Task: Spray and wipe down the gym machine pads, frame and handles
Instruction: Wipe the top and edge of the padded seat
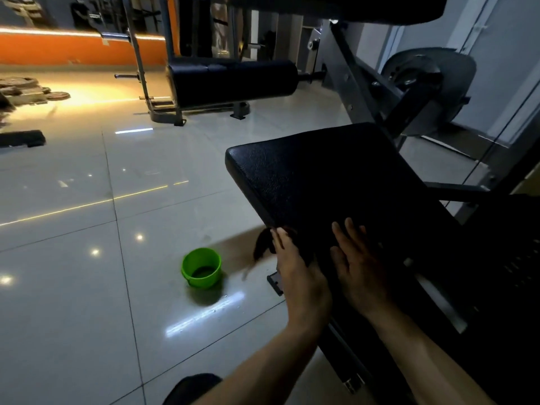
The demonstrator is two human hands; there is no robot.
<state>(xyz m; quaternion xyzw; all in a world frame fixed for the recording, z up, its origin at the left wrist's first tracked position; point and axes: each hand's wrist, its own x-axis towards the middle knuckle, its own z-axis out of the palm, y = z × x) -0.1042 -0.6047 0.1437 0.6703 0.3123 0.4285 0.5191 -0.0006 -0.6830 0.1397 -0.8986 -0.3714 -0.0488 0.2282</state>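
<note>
A black textured seat pad (324, 176) of a gym machine tilts up in front of me at centre right. My left hand (298, 273) lies at the pad's near left edge and holds a dark cloth (263, 244) against it; part of the cloth hangs off the side. My right hand (359, 264) rests flat on the pad's near end, fingers spread and straight. The machine's grey frame (356, 83) rises behind the pad to a round pivot plate (429, 89). No spray bottle shows.
A green bucket (201, 267) stands on the glossy tiled floor left of the pad. Another bench with a black roller pad (233, 80) stands further back. Weight plates (26, 89) lie at far left by an orange wall. A glass wall runs along the right.
</note>
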